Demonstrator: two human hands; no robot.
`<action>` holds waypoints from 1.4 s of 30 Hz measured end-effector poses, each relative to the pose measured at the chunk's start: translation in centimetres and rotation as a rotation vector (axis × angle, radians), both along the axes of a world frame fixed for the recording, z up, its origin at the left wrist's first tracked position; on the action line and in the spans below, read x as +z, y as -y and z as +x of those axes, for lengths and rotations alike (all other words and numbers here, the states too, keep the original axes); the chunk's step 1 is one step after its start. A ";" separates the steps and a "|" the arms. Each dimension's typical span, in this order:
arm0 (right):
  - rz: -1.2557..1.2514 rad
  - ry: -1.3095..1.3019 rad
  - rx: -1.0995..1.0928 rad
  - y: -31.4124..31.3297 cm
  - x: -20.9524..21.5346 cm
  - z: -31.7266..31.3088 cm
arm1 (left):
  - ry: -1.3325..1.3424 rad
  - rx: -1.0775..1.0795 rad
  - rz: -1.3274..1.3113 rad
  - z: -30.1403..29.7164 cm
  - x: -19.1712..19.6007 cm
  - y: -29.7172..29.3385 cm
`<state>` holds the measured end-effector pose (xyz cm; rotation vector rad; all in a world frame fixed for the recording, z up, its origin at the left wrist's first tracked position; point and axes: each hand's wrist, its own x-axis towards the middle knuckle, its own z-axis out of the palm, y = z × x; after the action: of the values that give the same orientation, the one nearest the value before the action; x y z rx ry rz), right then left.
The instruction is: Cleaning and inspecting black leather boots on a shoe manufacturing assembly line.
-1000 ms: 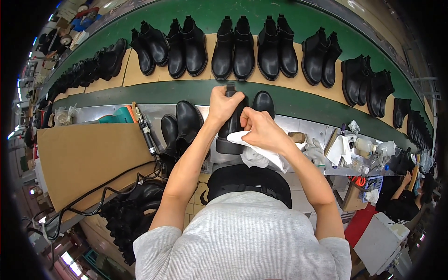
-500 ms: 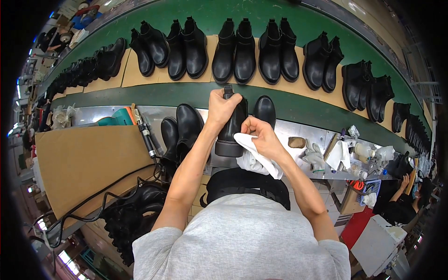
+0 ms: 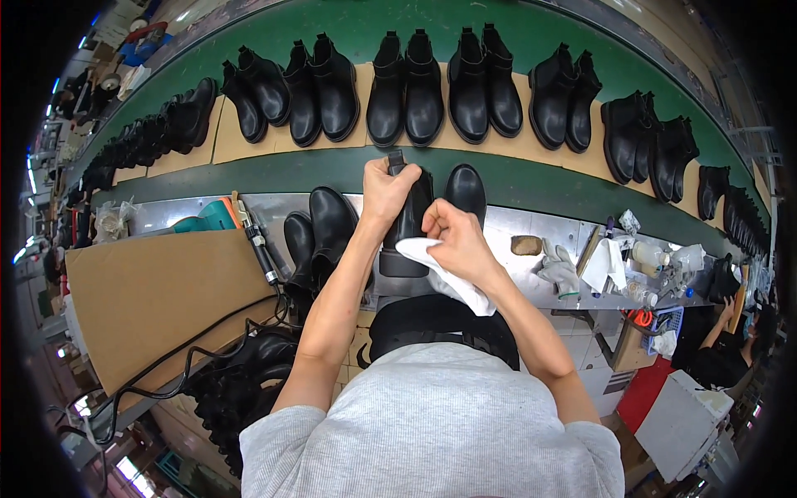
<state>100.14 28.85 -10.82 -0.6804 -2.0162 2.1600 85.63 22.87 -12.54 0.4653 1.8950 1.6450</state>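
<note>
A black ankle boot point(image 3: 413, 217) is held upright in front of me, its heel toward me. My left hand point(image 3: 387, 195) grips it at the top, by the pull tab and shaft. In my right hand point(image 3: 458, 245) a white cloth point(image 3: 461, 292) is pinched; its folded edge lies across the back of the boot just above the heel, and the rest hangs down below the hand. Close behind my right hand another black boot point(image 3: 466, 192) stands on the bench. Two more dark boots point(image 3: 332, 220) stand to the left, partly behind my left forearm.
Pairs of black boots point(image 3: 423, 100) line cardboard strips on a green surface point(image 3: 531, 178). A cardboard sheet point(image 3: 170, 303), a cabled hand tool point(image 3: 261, 253) and a teal heat gun point(image 3: 207, 216) lie left. A brown block point(image 3: 525, 246), glove point(image 3: 559, 270) and bottles point(image 3: 647, 256) lie right. A person point(image 3: 722, 349) works far right.
My right hand has shifted slightly left, and the cloth's edge now reaches farther across the boot's back. My left hand keeps its grip. The whole view has shifted a little.
</note>
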 end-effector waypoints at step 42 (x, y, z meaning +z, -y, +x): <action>0.117 0.062 -0.121 -0.7 -0.1 1.5 | -0.171 -0.053 -0.076 1.9 0.1 -2.3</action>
<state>101.68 29.57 -10.88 -0.8392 -2.0544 1.9604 87.56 25.12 -12.44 0.6366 2.0423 1.5355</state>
